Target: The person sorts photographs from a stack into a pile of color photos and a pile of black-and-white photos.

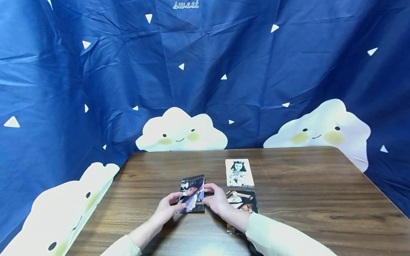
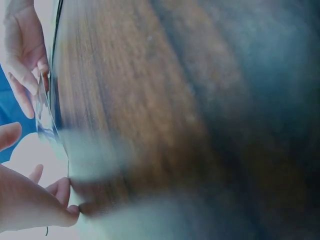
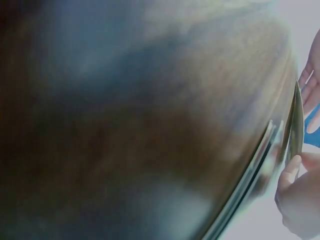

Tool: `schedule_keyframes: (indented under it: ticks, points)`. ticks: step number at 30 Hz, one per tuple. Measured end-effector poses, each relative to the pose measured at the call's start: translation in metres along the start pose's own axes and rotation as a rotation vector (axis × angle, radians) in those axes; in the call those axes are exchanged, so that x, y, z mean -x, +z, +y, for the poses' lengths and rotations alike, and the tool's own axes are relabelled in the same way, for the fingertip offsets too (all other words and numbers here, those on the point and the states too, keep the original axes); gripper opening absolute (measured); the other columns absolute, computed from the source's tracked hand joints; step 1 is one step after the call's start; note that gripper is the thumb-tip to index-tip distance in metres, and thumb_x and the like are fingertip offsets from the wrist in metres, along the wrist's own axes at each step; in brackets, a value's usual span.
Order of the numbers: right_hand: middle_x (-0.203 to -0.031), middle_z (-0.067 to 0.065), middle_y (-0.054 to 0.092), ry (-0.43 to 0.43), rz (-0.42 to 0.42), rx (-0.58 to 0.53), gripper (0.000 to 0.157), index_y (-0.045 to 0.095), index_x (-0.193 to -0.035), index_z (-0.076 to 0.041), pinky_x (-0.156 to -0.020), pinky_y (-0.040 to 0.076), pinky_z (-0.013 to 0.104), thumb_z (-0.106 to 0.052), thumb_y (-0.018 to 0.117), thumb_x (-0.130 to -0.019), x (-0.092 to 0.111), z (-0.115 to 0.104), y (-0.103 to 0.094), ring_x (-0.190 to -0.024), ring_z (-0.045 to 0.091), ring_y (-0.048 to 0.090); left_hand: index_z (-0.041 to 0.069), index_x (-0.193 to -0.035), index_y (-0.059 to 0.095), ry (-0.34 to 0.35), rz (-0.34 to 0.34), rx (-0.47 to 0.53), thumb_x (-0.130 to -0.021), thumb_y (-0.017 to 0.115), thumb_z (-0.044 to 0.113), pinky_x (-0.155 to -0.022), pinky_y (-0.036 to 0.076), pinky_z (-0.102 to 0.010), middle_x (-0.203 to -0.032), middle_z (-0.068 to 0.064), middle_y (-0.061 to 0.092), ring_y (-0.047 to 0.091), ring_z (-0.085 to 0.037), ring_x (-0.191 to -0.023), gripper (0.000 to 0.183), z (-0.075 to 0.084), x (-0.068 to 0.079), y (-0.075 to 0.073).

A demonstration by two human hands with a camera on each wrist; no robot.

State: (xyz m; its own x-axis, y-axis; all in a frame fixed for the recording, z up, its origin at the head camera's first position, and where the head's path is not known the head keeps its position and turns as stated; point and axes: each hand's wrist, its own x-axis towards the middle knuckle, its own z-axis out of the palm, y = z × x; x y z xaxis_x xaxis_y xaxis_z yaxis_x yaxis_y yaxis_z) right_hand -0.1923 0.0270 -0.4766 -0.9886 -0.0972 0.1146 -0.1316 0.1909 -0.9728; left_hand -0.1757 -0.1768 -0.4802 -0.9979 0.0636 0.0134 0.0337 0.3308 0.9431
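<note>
In the head view, a picture card [image 1: 193, 195] with a dark, purple-toned print is held just in front of me, left of the table's middle. My left hand [image 1: 164, 210] grips its left edge between thumb and fingers. On the opposite edge, my right hand [image 1: 217, 200] pinches the card. The left wrist view catches the card [image 2: 46, 120] almost edge-on, tilted, its near edge in the left hand [image 2: 30, 202]. Seen from the right wrist, the card [image 3: 298, 122] looks slightly bowed between right thumb and fingers. Part of a lower card pile [image 1: 245, 201] is hidden behind my right forearm.
Beyond that pile lies a second one, topped by a white card [image 1: 239, 174] with a drawn dark-haired figure. Everything sits on a brown wood-grain table [image 1: 307, 192]. A blue curtain [image 1: 205, 85] with white clouds hangs behind the far edge.
</note>
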Motion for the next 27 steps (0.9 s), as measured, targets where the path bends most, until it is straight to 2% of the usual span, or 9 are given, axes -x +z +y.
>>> schedule_keyframes:
  ticks: [3,8,15,20,23,27]
  points:
    - [-0.102,0.019,0.067,0.004,-0.003,0.016,0.051,0.059,-0.117,0.012,-0.052,0.045,0.019,0.02,0.064,-0.066,0.0,0.0008,0.0011,-0.057,0.008,0.056,-0.011,-0.122,0.058,0.003,0.003,-0.008,-0.081,0.073,0.002,-0.101,0.037,-0.054,-0.121,-0.028,0.06,0.052,-0.044,-0.115,0.045,-0.0001,0.0002,0.0004]
    - [-0.099,0.019,0.067,0.007,-0.008,0.013,0.052,0.058,-0.118,0.013,-0.049,0.044,0.019,0.02,0.063,-0.067,-0.0004,0.0017,0.0014,-0.053,0.006,0.053,-0.011,-0.121,0.058,0.02,0.004,-0.019,-0.081,0.072,0.003,-0.101,0.037,-0.054,-0.12,-0.028,0.06,0.051,-0.044,-0.115,0.045,-0.0005,0.0001,0.0007]
    - [-0.094,0.021,0.069,0.028,-0.024,-0.056,0.051,0.056,-0.118,0.014,-0.05,0.045,0.021,0.021,0.062,-0.068,-0.0003,0.0009,0.0005,-0.054,0.012,0.055,-0.01,-0.119,0.06,0.006,0.018,-0.014,-0.08,0.073,0.003,-0.1,0.037,-0.054,-0.12,-0.026,0.06,0.052,-0.043,-0.115,0.044,0.0002,0.0003,0.0017]
    - [-0.094,0.023,0.069,0.027,-0.037,-0.092,0.052,0.055,-0.121,0.013,-0.051,0.046,0.022,0.021,0.061,-0.07,0.0002,0.0006,-0.0012,-0.061,0.016,0.058,-0.012,-0.121,0.058,-0.005,0.012,0.054,-0.082,0.071,0.002,-0.103,0.034,-0.054,-0.123,-0.029,0.058,0.049,-0.044,-0.119,0.043,0.0028,0.0008,0.0011]
    - [-0.095,0.023,0.069,0.033,-0.043,-0.106,0.052,0.055,-0.122,0.012,-0.052,0.045,0.022,0.02,0.061,-0.071,0.0002,0.0006,-0.0029,-0.061,0.014,0.057,-0.013,-0.123,0.055,-0.015,0.009,0.099,-0.084,0.069,0.002,-0.103,0.036,-0.05,-0.124,-0.029,0.057,0.049,-0.044,-0.12,0.044,0.0042,0.0008,0.0005]
    - [-0.095,0.022,0.069,0.053,-0.039,-0.122,0.053,0.055,-0.123,0.011,-0.05,0.043,0.02,0.019,0.06,-0.071,0.0,-0.0004,-0.0079,-0.056,0.011,0.053,-0.015,-0.125,0.052,-0.023,0.003,0.142,-0.086,0.066,0.001,-0.096,0.042,-0.036,-0.124,-0.03,0.057,0.052,-0.043,-0.118,0.045,0.0051,-0.0011,0.0019]
